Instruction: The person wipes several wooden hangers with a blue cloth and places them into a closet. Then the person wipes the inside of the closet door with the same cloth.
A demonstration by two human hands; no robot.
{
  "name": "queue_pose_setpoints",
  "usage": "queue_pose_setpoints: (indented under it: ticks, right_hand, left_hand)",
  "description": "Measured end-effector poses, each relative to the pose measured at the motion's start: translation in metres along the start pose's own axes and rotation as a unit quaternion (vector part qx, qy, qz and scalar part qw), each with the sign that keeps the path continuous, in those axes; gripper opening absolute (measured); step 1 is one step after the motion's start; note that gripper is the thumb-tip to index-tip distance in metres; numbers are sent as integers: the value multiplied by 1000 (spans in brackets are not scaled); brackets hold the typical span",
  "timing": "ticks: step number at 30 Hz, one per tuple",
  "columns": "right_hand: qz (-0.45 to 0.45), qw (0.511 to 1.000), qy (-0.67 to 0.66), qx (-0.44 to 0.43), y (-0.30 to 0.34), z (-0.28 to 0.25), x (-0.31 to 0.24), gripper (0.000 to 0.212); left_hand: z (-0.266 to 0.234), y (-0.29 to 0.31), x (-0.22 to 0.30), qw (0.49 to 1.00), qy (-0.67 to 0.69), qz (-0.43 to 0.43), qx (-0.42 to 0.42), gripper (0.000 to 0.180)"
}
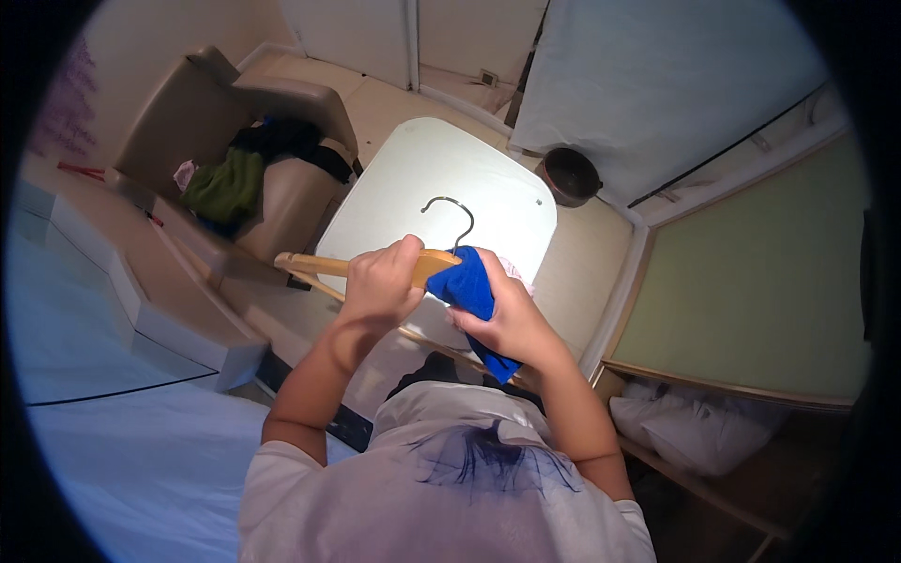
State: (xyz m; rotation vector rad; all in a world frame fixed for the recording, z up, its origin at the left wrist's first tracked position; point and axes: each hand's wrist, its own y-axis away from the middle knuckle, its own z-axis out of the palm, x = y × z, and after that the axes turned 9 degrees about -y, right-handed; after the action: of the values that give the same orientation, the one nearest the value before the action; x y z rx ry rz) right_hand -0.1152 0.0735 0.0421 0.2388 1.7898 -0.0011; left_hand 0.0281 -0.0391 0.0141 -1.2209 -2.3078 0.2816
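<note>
"What are the hands working with?"
"A wooden hanger [432, 268] with a metal hook [466, 218], held up over the near part of a white table [441, 159]. A blue cloth [471, 281] lies against the wood just right of the hook's base."

"Where is the hanger relative to the hands?"
"Between and through them. The left hand [380, 281] is closed round its upper arm, left of the hook, and the bare wooden end pokes out beyond that hand."

"And the right hand [514, 321]?"
"Closed on the blue cloth, thumb and fingers bunching it. One corner hangs below the palm. Whether those fingers also grip wood under the cloth, I can't tell."

"Does the hanger have a lower bar?"
"Yes, a thin one slanting below both hands, toward the person's lap."

"What's around the table?"
"To its left, a tan armchair [314, 103] with a green garment [230, 188] and dark clothing [286, 139] heaped on the seat. Past the table's right corner, a dark round pot [570, 176]. Further right and nearer, a white plastic bag [694, 427] sits in a low shelf space."
</note>
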Motion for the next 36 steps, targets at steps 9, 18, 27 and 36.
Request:
queue_pose_setpoints:
  ticks: [9,18,27,36]
  right_hand:
    - [-75,927,359,82,37,-15,64,53]
    - [-163,896,351,219,18,11,56,37]
    - [1,938,343,56,57,-41,50,30]
    - [-58,909,343,231,58,-10,72,22]
  left_hand:
    - [9,1,-1,984,-47,-167,28,23]
    - [30,5,20,980,-21,-199,-11,21]
    - [11,2,-28,976,-10,-203,83,20]
    - [31,-5,-14,964,22,-178,198,64]
